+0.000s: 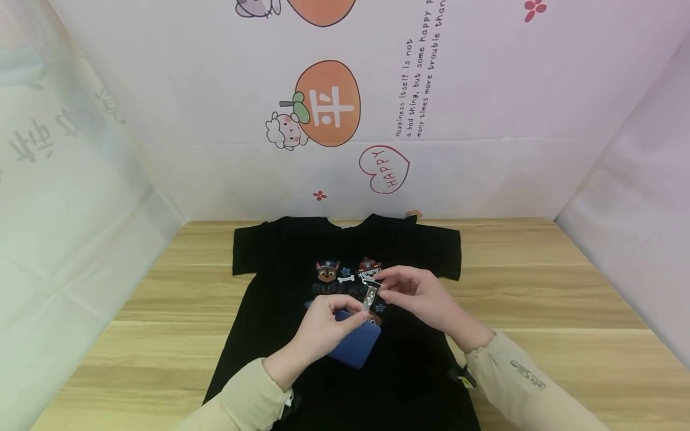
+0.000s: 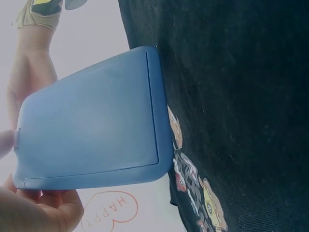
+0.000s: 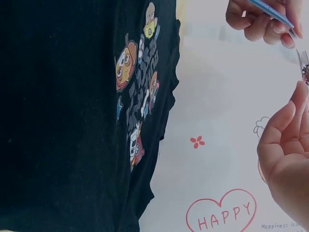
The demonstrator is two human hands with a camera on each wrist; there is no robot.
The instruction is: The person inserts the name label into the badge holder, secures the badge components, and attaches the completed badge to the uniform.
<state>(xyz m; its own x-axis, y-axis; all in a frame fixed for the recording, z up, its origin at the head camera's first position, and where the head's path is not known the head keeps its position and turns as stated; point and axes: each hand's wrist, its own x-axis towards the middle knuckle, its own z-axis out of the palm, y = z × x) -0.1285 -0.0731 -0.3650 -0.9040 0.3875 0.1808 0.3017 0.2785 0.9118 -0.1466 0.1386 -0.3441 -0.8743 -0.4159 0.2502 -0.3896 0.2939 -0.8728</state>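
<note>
A blue badge holder hangs tilted over the front of a black T-shirt. My left hand pinches it near its top edge, where a short clear strap joins. The strap leads up to a shiny metal clip, which my right hand holds between thumb and fingers. Up close in the left wrist view, the flat blue face of the badge holder covers part of the left hand. From the right wrist, the clip is partly cut off at the frame's edge, above the right fingertips.
The T-shirt lies spread on a wood-grain table, its collar at the far side and a cartoon dog print on its chest. Behind the table rises a white printed cloth; pale cloth walls flank both sides.
</note>
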